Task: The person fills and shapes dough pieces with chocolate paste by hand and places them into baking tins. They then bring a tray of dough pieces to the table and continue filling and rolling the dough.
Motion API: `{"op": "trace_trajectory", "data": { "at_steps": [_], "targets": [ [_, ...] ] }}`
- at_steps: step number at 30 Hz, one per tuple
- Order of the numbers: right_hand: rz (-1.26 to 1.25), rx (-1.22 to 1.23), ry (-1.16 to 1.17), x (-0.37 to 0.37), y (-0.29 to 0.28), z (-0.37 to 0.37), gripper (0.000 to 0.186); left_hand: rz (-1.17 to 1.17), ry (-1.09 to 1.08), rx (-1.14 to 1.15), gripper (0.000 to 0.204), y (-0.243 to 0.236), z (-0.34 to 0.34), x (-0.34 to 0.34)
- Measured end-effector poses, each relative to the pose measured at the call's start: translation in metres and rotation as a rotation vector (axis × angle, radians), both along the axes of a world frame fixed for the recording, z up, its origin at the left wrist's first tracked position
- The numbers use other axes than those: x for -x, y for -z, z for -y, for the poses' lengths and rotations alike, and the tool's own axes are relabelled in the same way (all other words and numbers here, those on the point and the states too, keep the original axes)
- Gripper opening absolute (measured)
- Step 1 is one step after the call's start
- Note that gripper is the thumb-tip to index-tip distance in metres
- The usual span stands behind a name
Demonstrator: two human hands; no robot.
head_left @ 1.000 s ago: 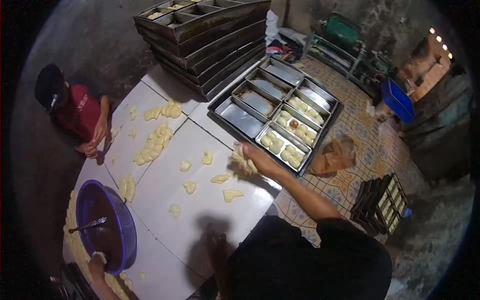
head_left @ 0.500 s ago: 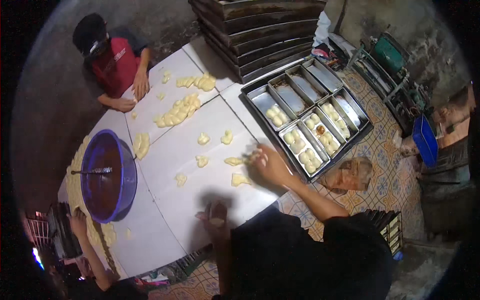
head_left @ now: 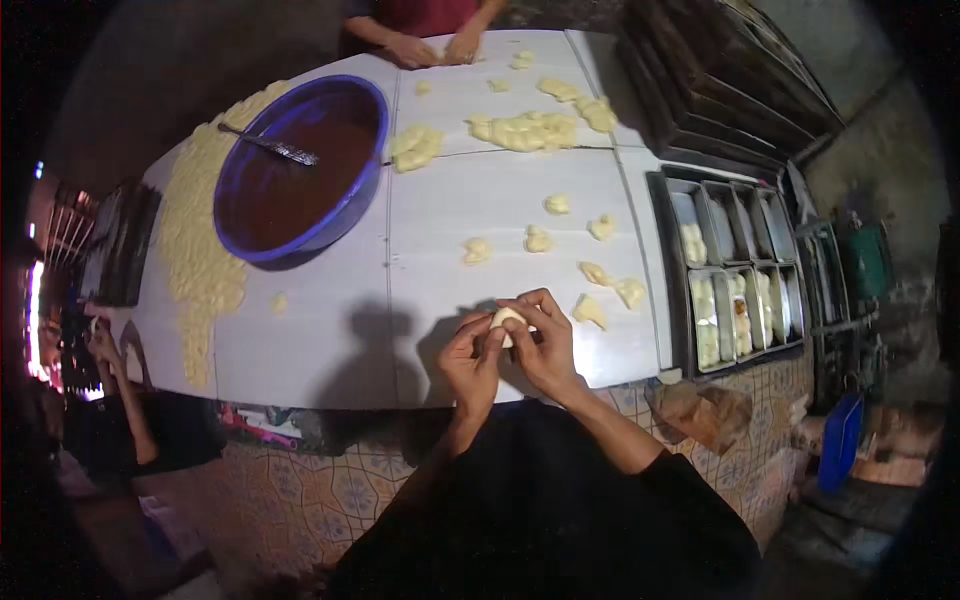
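Note:
Near the front edge of the white table (head_left: 300,350), my left hand (head_left: 468,366) and my right hand (head_left: 548,352) meet around a small piece of pale dough (head_left: 509,322). Thumbs and fingertips of both hands press on it from either side, partly covering it. Just beyond and to the right lie several loose dough pieces (head_left: 538,239), among them a flat piece (head_left: 589,311) close to my right hand. Farther back a larger lumpy strip of dough (head_left: 525,131) rests on the table.
A purple basin (head_left: 376,125) of brown filling with a spoon (head_left: 290,150) stands left, beside a long spread of dough (head_left: 195,210). Right is a tray of metal tins (head_left: 715,270), some holding dough balls; dark stacked trays (head_left: 715,90) rise behind. Co-workers' hands (head_left: 462,47) work at the far edge and left.
My right hand has come from the dough pieces beside the tins to join my left hand on the dough. The view has turned, so the basin and tins sit differently in it.

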State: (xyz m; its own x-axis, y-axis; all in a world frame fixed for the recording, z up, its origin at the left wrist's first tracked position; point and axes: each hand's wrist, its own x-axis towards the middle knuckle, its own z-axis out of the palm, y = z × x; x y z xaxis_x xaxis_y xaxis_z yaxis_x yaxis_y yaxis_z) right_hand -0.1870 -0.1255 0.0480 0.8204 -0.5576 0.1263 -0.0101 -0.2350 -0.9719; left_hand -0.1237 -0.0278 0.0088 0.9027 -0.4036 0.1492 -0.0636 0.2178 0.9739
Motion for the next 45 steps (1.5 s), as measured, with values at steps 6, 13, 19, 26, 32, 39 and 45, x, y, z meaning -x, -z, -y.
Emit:
{"op": "trace_trajectory", "data": {
  "at_steps": [6,13,19,26,32,39,45],
  "targets": [
    [0.141,0.24,-0.202,-0.064,-0.005,-0.002,0.04,-0.344,0.221,0.225,0.011,0.011,-0.038,-0.049],
    [0.0,-0.362,-0.501,-0.113,0.028,-0.013,0.112,-0.939,0.905,1.065,0.111,-0.003,-0.05,-0.129],
    [0.07,-0.476,-0.323,-0.135,0.042,-0.032,0.116,-0.093,0.225,-0.342,0.09,-0.021,-0.032,-0.349],
    [0.032,-0.472,-0.204,-0.123,0.07,-0.031,0.083,-0.097,0.498,-1.104,0.104,-0.034,-0.015,-0.386],
    [0.188,-0.94,-0.163,-0.131,0.059,-0.028,0.064,-0.451,0.358,-0.347,0.096,-0.047,-0.037,-0.263],
    [0.014,-0.258,0.067,-0.097,0.049,-0.03,0.026,-0.666,0.252,-0.047,0.059,-0.042,-0.037,-0.121],
    [0.084,0.202,-0.177,-0.055,0.021,-0.01,0.028,0.008,0.338,-0.389,0.033,-0.034,-0.046,-0.084]
  ]
}}
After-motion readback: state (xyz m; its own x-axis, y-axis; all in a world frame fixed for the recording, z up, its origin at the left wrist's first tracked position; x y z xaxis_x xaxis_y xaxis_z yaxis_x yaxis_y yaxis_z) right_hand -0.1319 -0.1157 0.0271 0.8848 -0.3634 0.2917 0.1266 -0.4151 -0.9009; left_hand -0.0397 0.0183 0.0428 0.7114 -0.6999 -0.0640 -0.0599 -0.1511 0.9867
